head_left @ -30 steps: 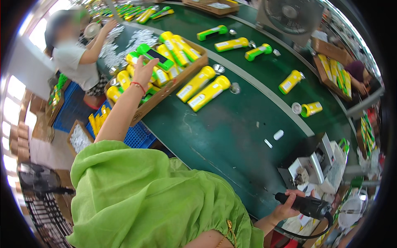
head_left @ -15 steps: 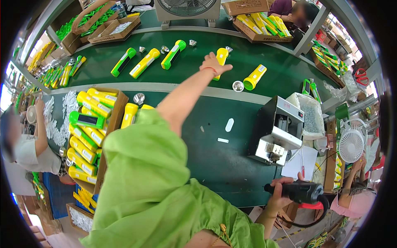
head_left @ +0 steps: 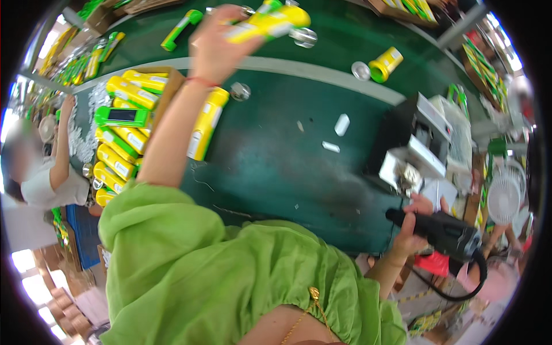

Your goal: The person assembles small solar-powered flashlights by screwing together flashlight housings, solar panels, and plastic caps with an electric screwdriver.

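Raised over the far green belt, my left hand [head_left: 215, 49] is closed around a yellow flashlight [head_left: 267, 26], both slightly blurred. Close to its wide end is a shiny reflector cup [head_left: 303, 37]; whether the two are joined I cannot tell. My right hand [head_left: 409, 233] grips a black corded electric screwdriver [head_left: 440, 230] at the right, its tip pointing left. Under my left forearm, another yellow flashlight [head_left: 207, 123] lies on the near table, with a reflector [head_left: 240, 92] beside its top. Farther right on the belt rests a yellow flashlight [head_left: 386, 64] next to a reflector [head_left: 361, 71].
A carton of yellow and green flashlights [head_left: 123, 138] stands at the left. A black and silver machine [head_left: 411, 146] occupies the table's right side, a white fan [head_left: 505, 195] beyond it. Small white pieces [head_left: 342, 125] lie mid-table. A co-worker [head_left: 49, 172] sits at the left.
My left hand has taken a yellow flashlight from the belt and carried it left. My view has shifted. The right hand still grips the screwdriver.
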Demonstrator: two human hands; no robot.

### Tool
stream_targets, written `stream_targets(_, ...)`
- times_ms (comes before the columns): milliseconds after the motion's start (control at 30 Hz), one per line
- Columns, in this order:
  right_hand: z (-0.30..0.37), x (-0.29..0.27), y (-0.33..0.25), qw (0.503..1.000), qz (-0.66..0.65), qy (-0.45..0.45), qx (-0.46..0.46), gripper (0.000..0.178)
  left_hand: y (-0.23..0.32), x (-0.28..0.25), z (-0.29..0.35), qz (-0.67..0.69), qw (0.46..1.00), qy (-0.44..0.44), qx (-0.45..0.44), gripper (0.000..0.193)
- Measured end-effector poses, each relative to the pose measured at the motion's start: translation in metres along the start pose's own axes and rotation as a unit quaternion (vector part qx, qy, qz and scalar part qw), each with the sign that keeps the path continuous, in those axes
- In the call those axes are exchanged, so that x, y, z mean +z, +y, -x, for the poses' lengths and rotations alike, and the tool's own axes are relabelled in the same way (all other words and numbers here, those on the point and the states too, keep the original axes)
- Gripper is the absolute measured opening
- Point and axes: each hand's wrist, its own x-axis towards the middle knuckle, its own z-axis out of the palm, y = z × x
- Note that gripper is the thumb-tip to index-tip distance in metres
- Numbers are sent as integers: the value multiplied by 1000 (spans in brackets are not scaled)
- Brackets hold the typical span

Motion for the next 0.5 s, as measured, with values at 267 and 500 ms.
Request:
stream_targets(267, -6, -8, -22, 975, -207, 76, 30, 73, 84, -48, 82, 165, 975, 33, 142, 93)
stream_targets(500, -19, -18, -7, 969, -198, 145, 1, 66, 142, -45, 98, -55, 966, -130, 215, 53)
